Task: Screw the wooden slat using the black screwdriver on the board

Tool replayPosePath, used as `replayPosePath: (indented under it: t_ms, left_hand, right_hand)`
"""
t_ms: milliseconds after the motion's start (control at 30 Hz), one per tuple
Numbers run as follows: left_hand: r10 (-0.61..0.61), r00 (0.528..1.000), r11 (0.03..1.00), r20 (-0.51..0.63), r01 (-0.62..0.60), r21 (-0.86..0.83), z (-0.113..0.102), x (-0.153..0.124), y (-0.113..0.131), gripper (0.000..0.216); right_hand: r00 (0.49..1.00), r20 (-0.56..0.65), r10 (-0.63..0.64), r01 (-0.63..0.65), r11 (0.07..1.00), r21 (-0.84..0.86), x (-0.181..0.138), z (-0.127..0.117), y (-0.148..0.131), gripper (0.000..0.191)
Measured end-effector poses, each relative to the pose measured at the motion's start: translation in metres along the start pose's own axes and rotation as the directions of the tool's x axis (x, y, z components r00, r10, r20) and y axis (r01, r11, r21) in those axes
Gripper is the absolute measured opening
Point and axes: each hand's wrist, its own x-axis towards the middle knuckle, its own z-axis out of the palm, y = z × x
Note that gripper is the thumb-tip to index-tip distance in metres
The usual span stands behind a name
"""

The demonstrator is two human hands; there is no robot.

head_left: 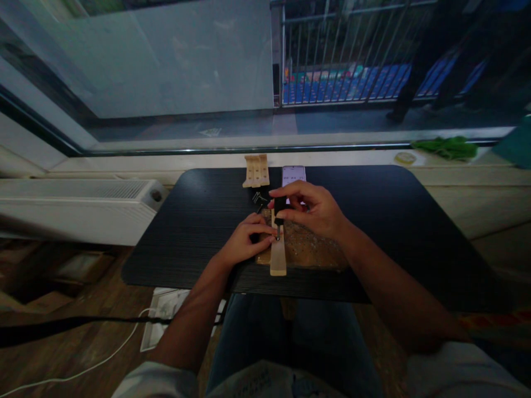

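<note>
My right hand (317,209) is closed around the black handle of a screwdriver (280,213), which points straight down. Its tip meets a small screw on a pale wooden piece (278,260). Close by, my left hand (248,239) has its thumb and forefinger at the screw and the wooden piece; whether they pinch the screw itself I cannot make out. Beneath the wooden piece lies a brown, tape-wrapped board (309,249) marked with many small dots or holes. Several loose screws (259,198) lie on the table just beyond my left hand.
Several similar wooden pieces (256,170) sit together at the far edge of the black table (178,232). A phone (293,173) with a lit screen lies behind my right hand. Green leaves (448,148) rest on the windowsill, and a white radiator (78,210) stands at left.
</note>
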Motion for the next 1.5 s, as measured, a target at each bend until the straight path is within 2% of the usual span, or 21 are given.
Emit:
replayPosePath:
  t_ms: [200,500,933,1133,1367,1500]
  left_hand:
    - [0.027,1.000,1.000,-0.010,-0.027,0.014,0.000,0.000,0.000,0.017]
    - [0.019,1.000,0.999,-0.003,-0.019,0.037,0.000,-0.001,-0.002,0.016]
    - [0.027,0.999,1.000,-0.017,-0.028,-0.014,0.002,-0.002,-0.004,0.016]
    - [0.042,0.999,0.999,-0.018,-0.042,-0.005,0.002,-0.002,-0.005,0.016]
    - [0.036,0.999,0.999,-0.005,-0.037,-0.001,0.000,-0.001,-0.003,0.016]
    - [0.034,0.999,0.999,-0.005,-0.034,-0.004,0.000,-0.001,-0.002,0.016]
  right_hand:
    - [0.999,-0.033,-0.009,0.008,0.999,-0.042,0.000,0.001,-0.001,0.026]
    - [0.986,-0.098,-0.134,0.130,0.991,-0.043,0.000,0.007,0.003,0.026]
    - [0.964,-0.164,-0.209,0.171,0.960,-0.222,-0.004,0.014,0.002,0.028]
    - [0.950,-0.164,-0.265,0.224,0.947,-0.229,-0.004,0.016,0.006,0.027]
    - [0.970,-0.043,-0.240,0.233,0.965,-0.122,-0.003,0.007,0.003,0.020]
    - [0.992,0.036,-0.117,0.117,0.993,-0.005,-0.004,0.003,0.000,0.021]
